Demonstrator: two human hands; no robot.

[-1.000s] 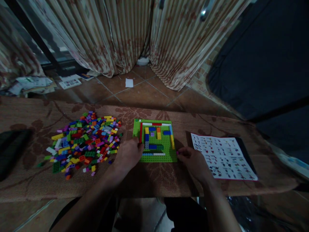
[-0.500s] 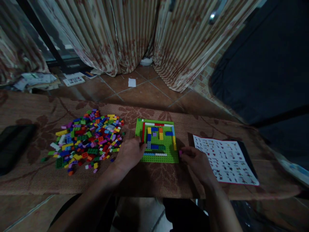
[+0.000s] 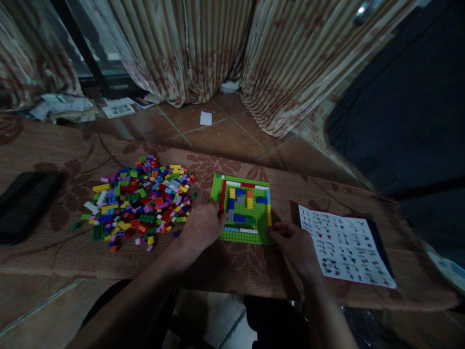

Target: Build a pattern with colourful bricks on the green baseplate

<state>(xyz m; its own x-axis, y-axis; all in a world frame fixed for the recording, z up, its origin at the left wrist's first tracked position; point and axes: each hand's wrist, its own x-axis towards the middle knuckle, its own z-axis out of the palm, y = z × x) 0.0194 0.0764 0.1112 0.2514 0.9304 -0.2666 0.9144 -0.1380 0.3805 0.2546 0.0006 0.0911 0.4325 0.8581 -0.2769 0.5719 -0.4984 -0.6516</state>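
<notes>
- Now the right hand (image 3: 296, 245) has its thumb and fingers together on a small purple brick (image 3: 271, 229), at the right edge of the green baseplate (image 3: 250, 239).
- Just ahead of those fingertips, yellow bricks (image 3: 269, 215) run away from the hand along that edge, with a light blue stretch beyond them.
- The left hand (image 3: 203, 225) lies at the baseplate's opposite edge, thumb and fingers bent close; whether they grip anything, I cannot tell.
- Directly beyond the left fingertips stands a line of red bricks (image 3: 223, 195).
- Between the hands, the baseplate lies flat, bearing blue, orange, yellow, grey and dark green bricks inside a partial outline.
- To the left of the left hand spreads a loose brick pile (image 3: 140, 203) of many colours.
- Farther left, well apart from that hand, lies a dark flat object (image 3: 29, 206).
- Right of the right hand, a printed sheet (image 3: 347, 247) rests on the patterned cloth (image 3: 247, 271).
- Beyond both hands, white paper (image 3: 206, 118) lies on the tiled floor (image 3: 225, 133), before striped curtains (image 3: 210, 53).
</notes>
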